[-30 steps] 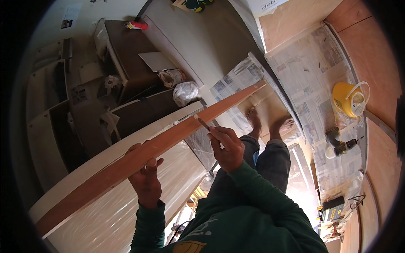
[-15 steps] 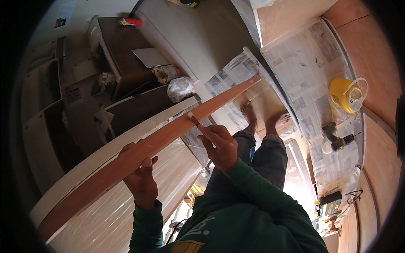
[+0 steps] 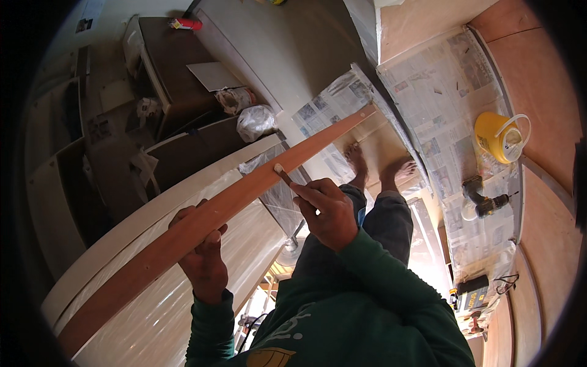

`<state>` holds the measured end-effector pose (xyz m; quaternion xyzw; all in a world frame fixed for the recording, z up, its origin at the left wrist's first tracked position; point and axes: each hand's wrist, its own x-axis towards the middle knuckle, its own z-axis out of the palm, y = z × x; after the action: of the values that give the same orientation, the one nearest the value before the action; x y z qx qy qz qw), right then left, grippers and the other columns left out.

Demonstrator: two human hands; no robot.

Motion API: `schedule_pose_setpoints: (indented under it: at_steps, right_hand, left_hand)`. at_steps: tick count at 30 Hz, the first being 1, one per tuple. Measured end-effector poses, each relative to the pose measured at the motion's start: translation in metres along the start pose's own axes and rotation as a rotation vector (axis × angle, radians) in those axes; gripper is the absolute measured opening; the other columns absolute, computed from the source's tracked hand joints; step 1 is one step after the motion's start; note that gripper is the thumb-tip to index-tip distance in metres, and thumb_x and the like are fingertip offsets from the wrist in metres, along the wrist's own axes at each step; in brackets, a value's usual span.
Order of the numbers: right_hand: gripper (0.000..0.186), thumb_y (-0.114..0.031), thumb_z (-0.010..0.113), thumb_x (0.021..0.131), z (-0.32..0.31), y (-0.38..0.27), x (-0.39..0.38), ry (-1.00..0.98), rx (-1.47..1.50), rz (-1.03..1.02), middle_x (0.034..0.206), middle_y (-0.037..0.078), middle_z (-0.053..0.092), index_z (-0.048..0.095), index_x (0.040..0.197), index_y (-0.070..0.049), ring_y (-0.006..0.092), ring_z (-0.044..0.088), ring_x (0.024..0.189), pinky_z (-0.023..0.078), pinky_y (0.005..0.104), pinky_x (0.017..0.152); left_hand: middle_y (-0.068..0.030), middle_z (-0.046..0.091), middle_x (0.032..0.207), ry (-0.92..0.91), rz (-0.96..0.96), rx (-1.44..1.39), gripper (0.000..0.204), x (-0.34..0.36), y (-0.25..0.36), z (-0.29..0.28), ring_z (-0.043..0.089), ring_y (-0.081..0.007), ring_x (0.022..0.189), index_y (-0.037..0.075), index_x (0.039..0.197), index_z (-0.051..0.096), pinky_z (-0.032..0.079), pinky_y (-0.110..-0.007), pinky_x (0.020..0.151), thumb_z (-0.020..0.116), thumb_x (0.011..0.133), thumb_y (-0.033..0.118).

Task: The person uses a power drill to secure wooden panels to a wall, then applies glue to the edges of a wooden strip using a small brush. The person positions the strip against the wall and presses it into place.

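A long reddish-brown wooden board (image 3: 223, 205) runs diagonally from the lower left to the middle, above the floor. My left hand (image 3: 205, 269) is wrapped round its edges, thumb on the near side and fingers at the far side. In my right hand (image 3: 330, 214) a slim, short tool (image 3: 284, 175) is pinched, with something pale at its tip. That tip touches the board's upper face near the middle. The tool's kind is too small to make out, and its rear end is hidden in my fingers. A small pale spot shows near the board's far end.
Plastic-wrapped furniture (image 3: 244, 238) stands under the board. On the newspaper-covered surface (image 3: 422, 92) at right are a yellow bucket (image 3: 492, 136), a cordless drill (image 3: 483, 197) and a dark box (image 3: 472, 292). Left, a dark cabinet (image 3: 177, 55) carries a red can (image 3: 185, 24). My bare feet (image 3: 397, 171) stand ahead.
My right hand has turned slightly and shifted a little right, the tool tip still on the board. My left hand keeps its grip. The whole view has shifted slightly.
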<state>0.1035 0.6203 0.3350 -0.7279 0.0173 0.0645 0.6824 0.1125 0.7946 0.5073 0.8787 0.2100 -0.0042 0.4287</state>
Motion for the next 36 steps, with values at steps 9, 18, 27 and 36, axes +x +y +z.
schedule_pose_setpoints:
  at_steps: [9,18,27,36]
  right_hand:
    - [0.027,-0.004,0.073,0.086,-0.036,-0.019,0.005,-0.050,0.051,0.111,0.092,0.012,0.068,0.076,0.113,-0.008,0.0240,0.068,0.073,0.054,0.0348,0.067]
    - [0.023,-0.011,0.064,0.098,-0.047,-0.005,0.029,-0.150,0.489,0.585,0.085,0.004,0.069,0.071,0.115,0.003,0.0121,0.063,0.074,0.053,0.0281,0.071]
    - [0.026,-0.011,0.060,0.100,-0.004,0.039,0.018,-0.123,1.163,0.933,0.092,0.005,0.066,0.065,0.118,0.006,0.0102,0.058,0.075,0.048,0.0242,0.068]
    - [0.023,-0.010,0.063,0.095,-0.029,0.025,0.019,-0.168,0.811,0.895,0.084,0.006,0.068,0.069,0.109,0.008,0.0088,0.056,0.065,0.047,0.0250,0.058]
  left_hand:
    - [-0.0133,0.053,0.133,-0.032,0.012,-0.014,0.060,-0.002,-0.005,-0.004,0.055,-0.0286,0.131,0.001,0.137,0.043,0.057,-0.036,0.096,0.075,0.093,0.025]
    - [-0.0126,0.052,0.133,-0.067,0.007,-0.055,0.055,-0.001,-0.003,-0.005,0.053,-0.0293,0.133,0.001,0.136,0.045,0.057,-0.036,0.097,0.074,0.092,0.018]
    - [-0.0139,0.052,0.133,-0.064,-0.004,-0.027,0.054,0.002,-0.003,-0.006,0.054,-0.0296,0.133,0.002,0.137,0.046,0.057,-0.036,0.098,0.072,0.094,0.021]
    - [-0.0163,0.060,0.129,0.016,-0.060,-0.039,0.052,0.008,-0.002,-0.004,0.057,-0.0276,0.128,0.005,0.133,0.049,0.057,-0.039,0.094,0.072,0.087,0.010]
